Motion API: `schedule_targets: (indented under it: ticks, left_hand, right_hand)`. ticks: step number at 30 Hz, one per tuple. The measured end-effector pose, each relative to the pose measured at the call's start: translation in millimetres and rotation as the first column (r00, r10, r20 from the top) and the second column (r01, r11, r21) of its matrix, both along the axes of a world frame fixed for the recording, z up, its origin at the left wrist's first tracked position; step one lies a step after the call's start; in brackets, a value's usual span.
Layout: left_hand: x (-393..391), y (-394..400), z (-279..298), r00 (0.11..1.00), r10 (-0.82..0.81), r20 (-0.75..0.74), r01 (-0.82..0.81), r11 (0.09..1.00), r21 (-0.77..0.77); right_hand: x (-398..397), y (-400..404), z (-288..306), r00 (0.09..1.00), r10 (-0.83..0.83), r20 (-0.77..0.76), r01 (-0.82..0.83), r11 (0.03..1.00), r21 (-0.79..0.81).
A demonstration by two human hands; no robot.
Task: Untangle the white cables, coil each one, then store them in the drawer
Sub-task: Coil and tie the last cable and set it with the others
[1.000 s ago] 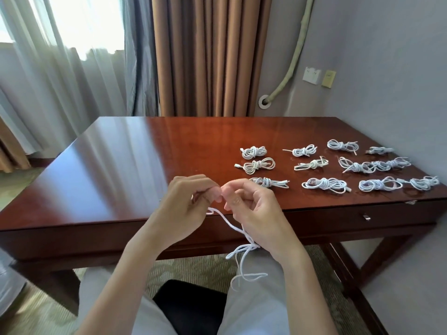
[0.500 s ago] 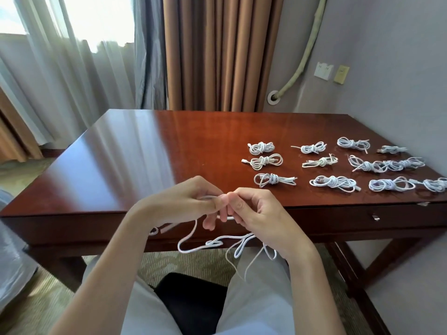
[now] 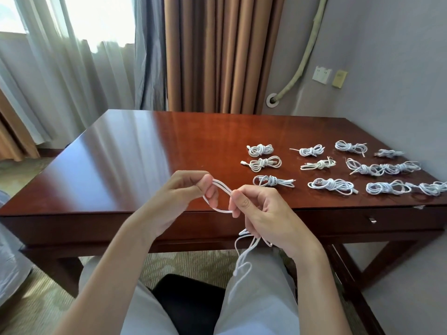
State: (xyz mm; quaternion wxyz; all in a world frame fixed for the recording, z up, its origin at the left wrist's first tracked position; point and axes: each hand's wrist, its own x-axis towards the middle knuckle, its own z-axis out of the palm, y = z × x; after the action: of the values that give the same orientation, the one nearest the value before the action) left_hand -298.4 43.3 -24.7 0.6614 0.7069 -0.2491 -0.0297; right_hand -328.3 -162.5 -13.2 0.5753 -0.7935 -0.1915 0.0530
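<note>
White cable runs in a small flat loop between both hands, just above the near edge of the counter. Left hand pinches the loop's far end between thumb and forefinger, with the other fingers curled beneath. Right hand pinches the near end of the loop with thumb and fingertips, and the rest of the cable passes through its curled fingers. Below the right hand the loose tail hangs down in slack bends over the person's light trouser leg.

Beyond the right hand and off to its right, coiled cables lie on the reddish-brown counter in rough rows, each bundle wrapped around its own middle. Nearest of these is one bundle just past the right hand's fingertips. Under the counter's front edge, to the right of the right hand, a drawer front with a small metal pull sits closed.

Behind the counter, past both hands, hang brown curtains, with sheer pale curtains over a bright window beyond the left hand. On the grey wall beyond the right hand are a white socket plate and a yellowish plate.
</note>
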Motion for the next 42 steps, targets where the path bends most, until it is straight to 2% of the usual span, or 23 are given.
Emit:
schedule_targets:
  ticks: [2,4,7,10,12,14,17,20,22,26,29,33,36,40,42]
  left_hand:
    - [1,-5,-10,0.972,-0.123,-0.201,0.063,0.958,-0.281]
    - [4,-5,-19,0.909,-0.282,-0.306,0.121,0.883,-0.454]
    - [6,6,-13,0.854,-0.406,-0.324,0.277,0.884,-0.377]
    - [8,11,0,0.846,-0.373,-0.381,0.354,0.927,-0.124]
    - [9,6,5,0.883,-0.257,-0.392,0.292,0.956,0.029]
    - [7,-3,8,0.935,-0.135,-0.329,0.164,0.985,0.06]
    - [5,-14,7,0.96,0.011,-0.279,-0.055,0.987,-0.15]
    - [8,-13,5,0.935,0.082,-0.345,-0.228,0.885,-0.406]
    - [12,-7,6,0.921,0.102,-0.377,-0.291,0.822,-0.489]
    - [13,-7,9,0.927,0.072,-0.368,-0.282,0.78,-0.558]
    - [9,-18,9,0.935,0.023,-0.354,-0.26,0.722,-0.641]
    - [9,-26,5,0.928,0.014,-0.371,-0.325,0.514,-0.794]
    - [8,-30,5,0.917,0.058,-0.395,-0.382,0.419,-0.824]
    - [2,-34,4,0.919,0.039,-0.393,-0.363,0.473,-0.803]
    - [-3,-34,1,0.925,0.0,-0.381,-0.327,0.511,-0.795]
  right_hand:
    - [2,2,-1,0.999,-0.005,0.043,0.006,1.0,-0.028]
    - [3,3,-3,0.997,-0.012,0.078,0.015,0.999,-0.045]
    - [5,0,-5,0.992,-0.026,0.12,0.04,0.992,-0.117]
    - [7,-3,-5,0.993,0.005,0.122,0.017,0.984,-0.175]
    - [7,1,-5,0.992,0.019,0.128,0.004,0.984,-0.181]
    - [8,7,-6,0.992,-0.02,0.125,0.034,0.993,-0.114]
    - [11,12,-7,0.992,-0.098,0.076,0.094,0.994,0.051]
    - [11,11,-14,0.988,-0.146,0.056,0.144,0.989,0.026]
    - [13,9,-19,0.984,-0.176,0.037,0.175,0.984,0.02]
    - [15,16,-21,0.987,-0.156,0.031,0.152,0.983,0.1]
    - [12,32,-21,0.988,-0.127,0.084,0.112,0.981,0.158]
    - [11,48,-25,0.987,-0.16,0.0,0.151,0.933,0.328]
    - [10,57,-29,0.975,-0.221,0.004,0.201,0.896,0.396]
    - [11,65,-29,0.956,-0.26,-0.134,0.287,0.745,0.602]
    - [11,67,-29,0.943,-0.28,-0.177,0.325,0.682,0.655]
